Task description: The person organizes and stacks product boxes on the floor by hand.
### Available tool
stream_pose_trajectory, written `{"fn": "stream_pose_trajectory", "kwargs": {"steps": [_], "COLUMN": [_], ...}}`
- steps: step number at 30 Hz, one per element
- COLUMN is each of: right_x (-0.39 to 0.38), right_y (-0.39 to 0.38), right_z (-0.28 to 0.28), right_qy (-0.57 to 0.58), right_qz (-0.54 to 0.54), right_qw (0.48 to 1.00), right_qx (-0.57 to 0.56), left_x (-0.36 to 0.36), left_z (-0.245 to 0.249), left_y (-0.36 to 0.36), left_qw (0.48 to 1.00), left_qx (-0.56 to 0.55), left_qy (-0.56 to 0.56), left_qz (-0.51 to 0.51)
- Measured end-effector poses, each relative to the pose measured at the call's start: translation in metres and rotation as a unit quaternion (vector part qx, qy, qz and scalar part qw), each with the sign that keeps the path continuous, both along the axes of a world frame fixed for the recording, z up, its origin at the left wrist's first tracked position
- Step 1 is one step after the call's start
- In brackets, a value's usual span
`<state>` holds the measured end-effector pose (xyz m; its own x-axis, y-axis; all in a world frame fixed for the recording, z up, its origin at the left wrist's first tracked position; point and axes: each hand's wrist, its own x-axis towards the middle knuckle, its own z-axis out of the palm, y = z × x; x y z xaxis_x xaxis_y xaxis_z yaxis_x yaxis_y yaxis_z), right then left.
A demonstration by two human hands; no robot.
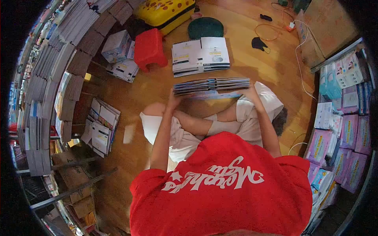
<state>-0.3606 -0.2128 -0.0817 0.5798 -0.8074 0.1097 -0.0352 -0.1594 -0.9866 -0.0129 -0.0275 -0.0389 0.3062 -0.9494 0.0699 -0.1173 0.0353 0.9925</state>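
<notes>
A stack of flattened boxes [212, 84] is held up over my crossed legs, its layered edges facing me. A pale blue printed face shows along the lower side of the stack. My left hand [173, 100] grips the left end, with its fingers partly hidden. At the right end my right hand [249, 93] is closed on the same stack. Just beyond, on the wooden floor, lies a pile of white flat boxes [201, 57] with yellow and black print.
A red stool [149, 49] stands beyond on the left, near a yellow case [165, 11] and a dark green round seat [205, 28]. Shelves of stacked cartons [39, 118] line the left. Pink packs [348, 137] fill the right. A loose pile [100, 128] lies left.
</notes>
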Motion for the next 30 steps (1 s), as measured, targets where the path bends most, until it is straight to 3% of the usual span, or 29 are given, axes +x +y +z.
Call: {"fn": "stream_pose_trajectory", "kwargs": {"steps": [1, 4, 5, 7, 10, 13, 16, 19, 20, 23, 26, 29, 30], "right_x": [0.000, 0.002, 0.003, 0.004, 0.003, 0.001, 0.005, 0.002, 0.001, 0.002, 0.004, -0.001, -0.001], "right_y": [0.001, 0.011, 0.012, 0.012, 0.003, 0.000, 0.011, 0.012, 0.004, 0.004, 0.009, 0.015, 0.017], "right_z": [0.002, 0.016, 0.016, 0.015, -0.006, -0.010, 0.009, 0.025, 0.010, 0.010, 0.013, 0.021, 0.027], "right_qy": [-0.006, -0.037, -0.024, 0.001, -0.007, 0.014, -0.039, 0.141, 0.155, 0.134, 0.094, 0.165, 0.142], "right_qz": [-0.006, -0.032, -0.046, -0.069, -0.059, -0.032, -0.082, -0.089, -0.064, -0.057, -0.055, -0.051, -0.053], "right_qw": [1.000, 0.999, 0.999, 0.996, 0.998, 0.999, 0.996, 0.985, 0.986, 0.989, 0.994, 0.984, 0.988], "right_qx": [0.002, -0.008, 0.011, 0.051, 0.014, 0.037, -0.003, -0.033, -0.010, 0.003, 0.000, -0.033, -0.017], "left_x": [0.000, -0.006, -0.011, -0.022, -0.055, -0.096, -0.103, -0.093, -0.084, -0.083, -0.085, -0.084, -0.084], "left_z": [0.001, 0.023, 0.041, 0.092, 0.136, 0.143, 0.118, 0.108, 0.088, 0.090, 0.090, 0.099, 0.108], "left_y": [-0.001, 0.005, 0.010, 0.019, 0.009, -0.011, -0.047, -0.074, -0.081, -0.085, -0.080, -0.070, -0.069], "left_qw": [0.999, 0.998, 0.986, 0.916, 0.838, 0.779, 0.787, 0.841, 0.805, 0.776, 0.773, 0.767, 0.769], "left_qx": [-0.008, -0.007, -0.019, -0.045, -0.080, -0.077, -0.111, 0.052, -0.109, -0.093, -0.102, -0.114, -0.117], "left_qy": [0.031, -0.020, -0.145, -0.384, -0.537, -0.622, -0.603, -0.519, -0.565, -0.590, -0.597, -0.605, -0.604], "left_qz": [-0.011, 0.064, 0.077, 0.106, 0.058, -0.015, -0.069, -0.145, -0.144, -0.202, -0.189, -0.179, -0.172]}}
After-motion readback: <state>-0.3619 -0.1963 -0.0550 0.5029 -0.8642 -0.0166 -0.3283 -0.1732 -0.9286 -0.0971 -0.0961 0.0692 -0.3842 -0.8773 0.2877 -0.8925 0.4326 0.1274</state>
